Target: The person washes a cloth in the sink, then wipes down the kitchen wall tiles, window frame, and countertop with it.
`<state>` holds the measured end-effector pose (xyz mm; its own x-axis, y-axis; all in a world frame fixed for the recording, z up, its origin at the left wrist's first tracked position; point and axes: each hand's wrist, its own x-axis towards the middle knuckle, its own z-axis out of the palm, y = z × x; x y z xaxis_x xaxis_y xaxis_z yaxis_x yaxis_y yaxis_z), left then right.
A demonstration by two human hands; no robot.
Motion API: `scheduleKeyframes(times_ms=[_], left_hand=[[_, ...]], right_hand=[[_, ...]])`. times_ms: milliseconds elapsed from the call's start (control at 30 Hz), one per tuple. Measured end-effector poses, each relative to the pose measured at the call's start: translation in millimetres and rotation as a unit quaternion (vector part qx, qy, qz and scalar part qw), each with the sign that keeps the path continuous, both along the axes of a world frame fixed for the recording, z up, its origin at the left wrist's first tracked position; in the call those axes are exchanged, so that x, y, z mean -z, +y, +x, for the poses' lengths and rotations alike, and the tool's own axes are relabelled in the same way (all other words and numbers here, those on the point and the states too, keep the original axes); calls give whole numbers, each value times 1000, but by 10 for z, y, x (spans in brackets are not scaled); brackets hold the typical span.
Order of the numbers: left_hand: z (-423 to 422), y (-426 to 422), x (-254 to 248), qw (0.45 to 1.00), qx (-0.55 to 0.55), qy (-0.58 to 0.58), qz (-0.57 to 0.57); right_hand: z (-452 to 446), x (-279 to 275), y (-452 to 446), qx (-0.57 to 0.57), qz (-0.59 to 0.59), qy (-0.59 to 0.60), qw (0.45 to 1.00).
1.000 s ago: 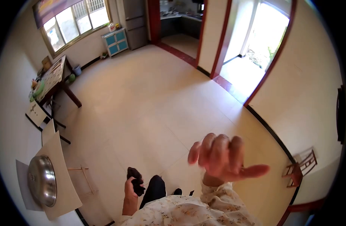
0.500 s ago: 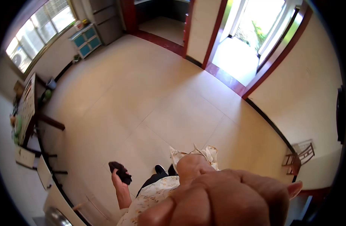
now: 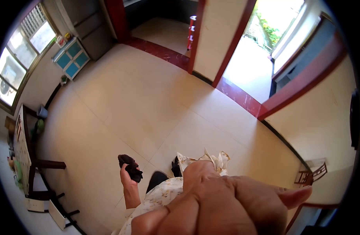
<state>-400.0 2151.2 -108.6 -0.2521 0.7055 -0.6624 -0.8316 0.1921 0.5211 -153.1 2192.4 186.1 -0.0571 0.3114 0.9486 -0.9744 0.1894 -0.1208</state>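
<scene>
My left hand [image 3: 128, 183] is low at the left of my body, closed around a crumpled dark cloth [image 3: 130, 168]. The cloth bunches up above my fingers and thumb. Very close to the camera, my right hand [image 3: 223, 203] fills the lower middle with its back toward me. Its thumb sticks out to the right, while the fingers run off the bottom edge, so their tips are hidden. A pale patterned sleeve [image 3: 221, 162] shows behind its wrist. Below me are my patterned top [image 3: 164, 194] and a dark trouser leg.
Pale tiled floor [image 3: 148, 105] spreads ahead. A dark-legged table [image 3: 25, 141] with things on it stands along the left wall. Farther off is a blue-doored cabinet [image 3: 72, 58] beside a grey fridge [image 3: 86, 23]. Red-framed doorways lie ahead, and a wooden chair [image 3: 311, 176] stands right.
The view has moved forward and turned slightly, so the doorways look nearer and the table sits lower left. My left hand keeps the dark cloth. My right hand stays close to the camera.
</scene>
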Motion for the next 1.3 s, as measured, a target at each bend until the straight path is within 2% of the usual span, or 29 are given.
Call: scheduleKeyframes(times_ms=[133, 300, 400, 533, 600, 767, 900, 1067, 1167, 1300], left_hand=[[-168, 626, -122, 998, -63, 12, -15], [-688, 1396, 321, 992, -121, -1, -47], [-991, 2142, 576, 989, -137, 3, -46], [-1381, 3409, 432, 988, -144, -19, -43], [-1505, 4069, 363, 991, -131, -1, -29], [-1625, 5909, -11, 996, -18, 78, -36], [-1539, 7246, -165, 995, 77, 66, -12], [-1462, 8403, 43, 996, 41, 84, -12], [-1558, 8938, 207, 998, -20, 58, -23], [-1908, 9140, 386, 999, -11, 4, -40]], right_hand=[[-252, -55, 1072, -49, -13, -6, 999], [-633, 127, 2329, -77, -20, -12, 997], [-920, 257, 3169, -73, -27, -22, 997], [-1318, 207, 4265, -60, -27, -35, 997], [-1457, 209, 4776, -52, -27, -35, 998], [-1617, 232, 5903, -4, -48, -33, 998], [-1627, 303, 6869, 30, -45, -38, 998], [-1608, 306, 8095, 38, -24, -35, 998], [-1693, 284, 8762, 30, -18, -37, 999], [-1960, 376, 9462, -8, -33, -51, 998]])
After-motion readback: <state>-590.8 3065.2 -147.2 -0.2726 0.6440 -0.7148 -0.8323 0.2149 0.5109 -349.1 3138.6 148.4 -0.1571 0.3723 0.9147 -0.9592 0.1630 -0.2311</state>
